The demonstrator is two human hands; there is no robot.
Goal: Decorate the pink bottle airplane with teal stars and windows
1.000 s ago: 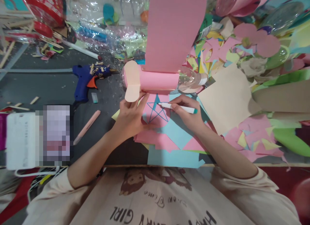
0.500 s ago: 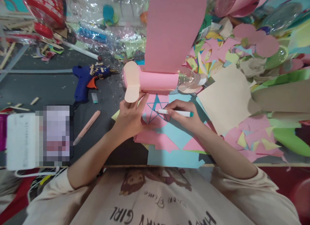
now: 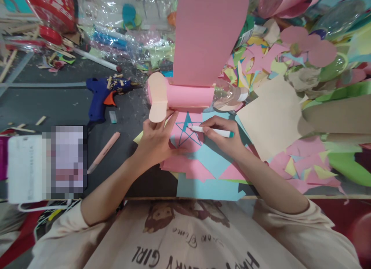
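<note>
My right hand pinches a white marker pen with a teal end, its tip touching a blue star drawn on a pink piece of paper. The star's top point and part of its upper left are coloured in. Flat at the left edge of that paper lies my left hand, fingers spread. Just beyond my hands rests a bottle wrapped in pink paper, its clear neck to the right. A cream paper strip sits over its left end, partly covering my left fingertips, and a large pink sheet rises behind it.
A blue glue gun lies left of the bottle. A pale pink pen and a phone are nearer. Paper scraps and a beige sheet cover the right side. A red-labelled jar stands far left.
The marker tip has moved slightly up and right within the star, and my right hand has shifted a little to the right. My left hand stays in place.
</note>
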